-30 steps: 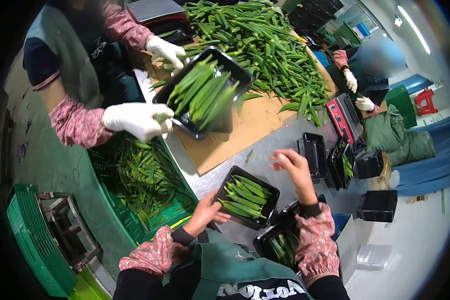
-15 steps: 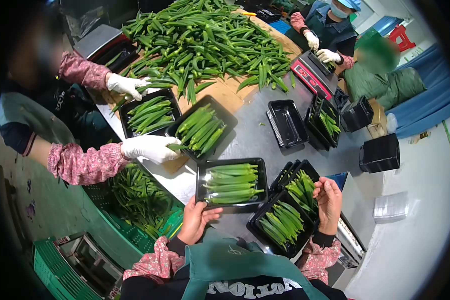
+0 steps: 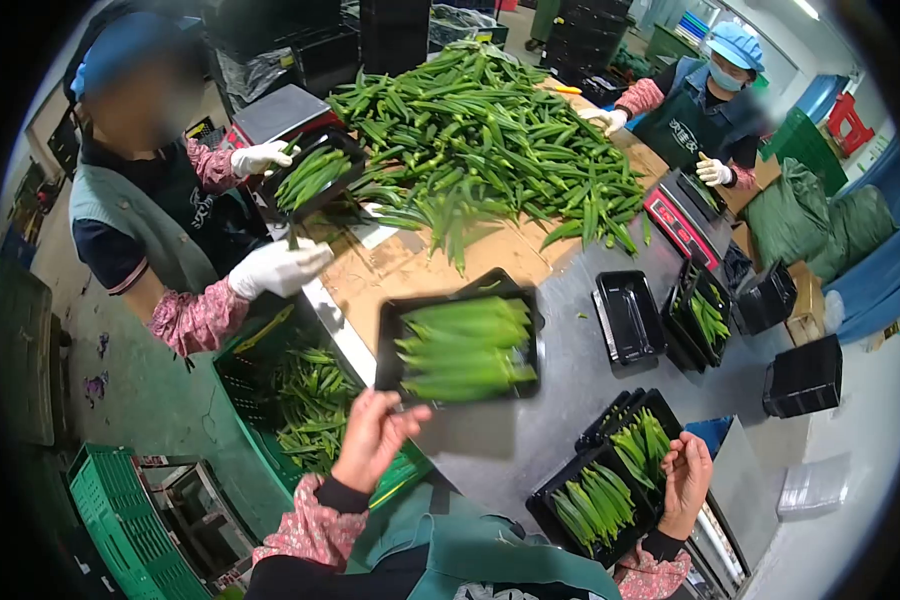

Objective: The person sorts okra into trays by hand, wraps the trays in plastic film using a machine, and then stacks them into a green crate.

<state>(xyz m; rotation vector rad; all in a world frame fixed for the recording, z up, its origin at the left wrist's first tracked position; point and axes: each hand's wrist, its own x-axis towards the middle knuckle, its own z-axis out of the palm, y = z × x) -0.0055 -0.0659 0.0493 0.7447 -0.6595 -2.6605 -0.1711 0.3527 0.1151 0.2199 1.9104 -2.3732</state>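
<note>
My left hand (image 3: pixel 378 437) grips the near edge of a black tray (image 3: pixel 388 355), thumb and fingers pressed at its corner. Rows of green okra (image 3: pixel 465 350) fill it, blurred by motion. The tray is raised over the metal table. My right hand (image 3: pixel 684 482) is curled with thumb and fingertips together; whether something thin is between them I cannot make out. Beside it, at the table's near edge, is a black tray of okra (image 3: pixel 595 507), with another okra-filled tray (image 3: pixel 642 447) next to it.
A large okra heap (image 3: pixel 490 150) covers cardboard at the back. A co-worker's gloved hand (image 3: pixel 282 268) is at the left; another person works by a red scale (image 3: pixel 682 230). An unfilled black tray (image 3: pixel 630 318) lies on the right. Below left stands a green crate (image 3: pixel 240 372).
My left hand has moved the tray of okra forward, away from my body. The left co-worker has lifted one tray toward the scale and let go of another. My view has tilted up.
</note>
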